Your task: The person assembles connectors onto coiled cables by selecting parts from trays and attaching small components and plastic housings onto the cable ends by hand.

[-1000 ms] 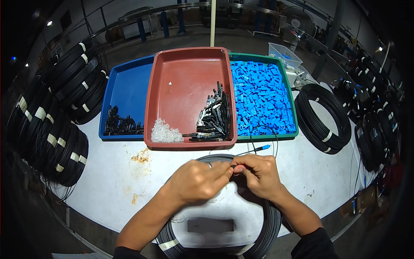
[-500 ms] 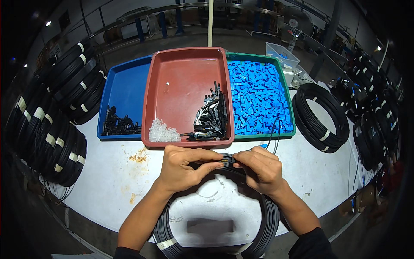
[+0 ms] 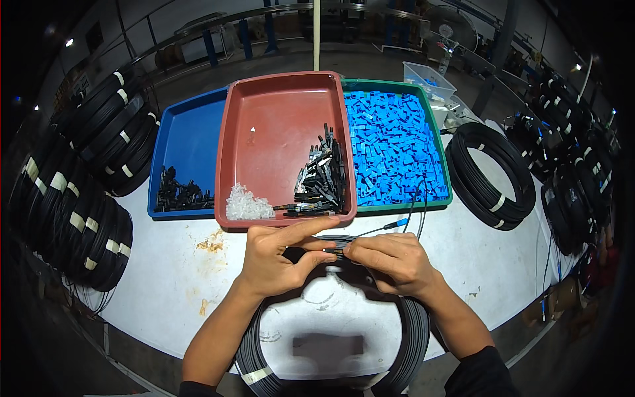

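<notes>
While both my hands meet over the white table (image 3: 503,264), I pinch a small black connector (image 3: 334,251) between them: my left hand (image 3: 281,258) grips it with thumb and curled fingers closed around its left end, index finger stretched out above, and my right hand (image 3: 390,261) clamps its fingertips on the right end. The connector sits right between the two hands, just above the top of a black cable coil (image 3: 410,344) that lies flat on the table under my wrists. A thin cable with a blue tip (image 3: 400,224) runs from my right hand up toward the trays, touching the green tray's near edge.

Just beyond my hands stand three trays side by side. The red tray (image 3: 271,126) in the middle holds a heap of black connector parts (image 3: 322,178) and a small pile of clear pieces (image 3: 248,204). The green tray (image 3: 442,159) on the right is full of small blue parts (image 3: 393,149). The blue tray (image 3: 192,139) on the left holds a few black pieces (image 3: 178,195). More black coils (image 3: 489,175) lie to the right, and stacked coils (image 3: 73,218) with white tape bands fill the left side.
</notes>
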`<control>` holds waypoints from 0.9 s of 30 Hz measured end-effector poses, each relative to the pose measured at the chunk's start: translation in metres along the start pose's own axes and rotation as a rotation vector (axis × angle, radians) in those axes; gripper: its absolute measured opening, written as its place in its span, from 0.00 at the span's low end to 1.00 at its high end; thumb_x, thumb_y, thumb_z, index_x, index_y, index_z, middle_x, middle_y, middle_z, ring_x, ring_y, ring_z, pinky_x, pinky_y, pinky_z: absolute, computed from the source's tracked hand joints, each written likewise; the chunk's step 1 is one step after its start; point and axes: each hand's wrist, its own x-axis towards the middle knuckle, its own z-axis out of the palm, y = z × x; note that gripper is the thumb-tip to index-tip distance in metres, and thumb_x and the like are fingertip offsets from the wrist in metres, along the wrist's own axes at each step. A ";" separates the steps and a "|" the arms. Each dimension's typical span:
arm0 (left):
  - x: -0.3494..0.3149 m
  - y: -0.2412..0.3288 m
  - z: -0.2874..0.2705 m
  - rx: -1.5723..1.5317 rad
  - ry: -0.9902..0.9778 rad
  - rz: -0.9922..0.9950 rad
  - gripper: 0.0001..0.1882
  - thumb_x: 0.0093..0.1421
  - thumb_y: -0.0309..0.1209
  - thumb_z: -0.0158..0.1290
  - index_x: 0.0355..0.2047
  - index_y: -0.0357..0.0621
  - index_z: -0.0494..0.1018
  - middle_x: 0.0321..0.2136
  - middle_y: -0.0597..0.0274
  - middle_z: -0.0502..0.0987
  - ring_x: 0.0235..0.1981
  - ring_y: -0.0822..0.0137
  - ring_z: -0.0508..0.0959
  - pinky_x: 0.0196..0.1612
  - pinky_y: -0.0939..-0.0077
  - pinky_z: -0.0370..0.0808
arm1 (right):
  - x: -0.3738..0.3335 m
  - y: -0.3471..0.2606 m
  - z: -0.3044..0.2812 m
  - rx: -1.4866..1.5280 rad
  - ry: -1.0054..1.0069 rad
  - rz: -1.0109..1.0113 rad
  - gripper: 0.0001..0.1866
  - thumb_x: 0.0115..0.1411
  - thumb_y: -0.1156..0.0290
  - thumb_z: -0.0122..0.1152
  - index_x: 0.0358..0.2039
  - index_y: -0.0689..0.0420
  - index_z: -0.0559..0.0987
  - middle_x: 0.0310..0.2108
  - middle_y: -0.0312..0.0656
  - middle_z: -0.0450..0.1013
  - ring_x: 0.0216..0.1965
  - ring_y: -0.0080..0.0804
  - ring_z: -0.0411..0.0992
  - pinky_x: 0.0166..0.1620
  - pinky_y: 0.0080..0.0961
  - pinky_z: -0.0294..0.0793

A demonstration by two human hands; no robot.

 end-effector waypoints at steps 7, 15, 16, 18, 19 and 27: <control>0.001 -0.007 0.002 0.091 0.007 0.156 0.11 0.50 0.24 0.70 0.35 0.39 0.86 0.27 0.55 0.86 0.21 0.67 0.84 0.28 0.78 0.79 | -0.007 0.004 0.009 0.056 0.102 0.024 0.20 0.44 0.82 0.67 0.42 0.61 0.82 0.36 0.45 0.80 0.31 0.41 0.80 0.35 0.31 0.81; -0.003 -0.009 -0.002 0.119 -0.020 0.046 0.08 0.51 0.21 0.69 0.33 0.34 0.85 0.26 0.54 0.86 0.24 0.67 0.86 0.30 0.80 0.81 | -0.004 0.002 0.002 -0.001 -0.016 0.020 0.23 0.44 0.81 0.67 0.45 0.58 0.82 0.37 0.43 0.79 0.31 0.40 0.79 0.33 0.31 0.80; -0.004 -0.009 -0.002 0.147 -0.024 0.047 0.08 0.51 0.21 0.69 0.33 0.34 0.85 0.26 0.54 0.86 0.24 0.67 0.86 0.30 0.80 0.81 | -0.004 0.002 0.002 0.021 -0.043 0.049 0.24 0.44 0.80 0.67 0.46 0.57 0.83 0.37 0.42 0.79 0.30 0.40 0.79 0.32 0.32 0.80; -0.005 -0.013 0.000 0.142 0.001 0.079 0.07 0.51 0.22 0.69 0.32 0.36 0.85 0.24 0.54 0.85 0.21 0.67 0.84 0.26 0.78 0.79 | -0.002 0.000 0.001 0.019 -0.072 0.057 0.25 0.44 0.81 0.67 0.47 0.57 0.82 0.37 0.41 0.78 0.29 0.40 0.79 0.31 0.32 0.80; -0.005 -0.015 0.002 0.134 0.023 0.114 0.06 0.51 0.24 0.69 0.31 0.38 0.85 0.22 0.55 0.84 0.18 0.66 0.83 0.22 0.77 0.76 | -0.002 0.000 0.000 0.014 -0.102 0.068 0.25 0.44 0.81 0.67 0.47 0.56 0.82 0.36 0.40 0.78 0.29 0.39 0.79 0.30 0.32 0.79; -0.004 -0.010 0.001 0.140 -0.028 0.103 0.07 0.51 0.24 0.69 0.31 0.39 0.85 0.22 0.55 0.84 0.18 0.65 0.82 0.21 0.77 0.76 | -0.001 0.001 0.000 0.049 -0.127 0.106 0.26 0.45 0.82 0.65 0.48 0.54 0.82 0.35 0.38 0.77 0.26 0.38 0.78 0.27 0.31 0.78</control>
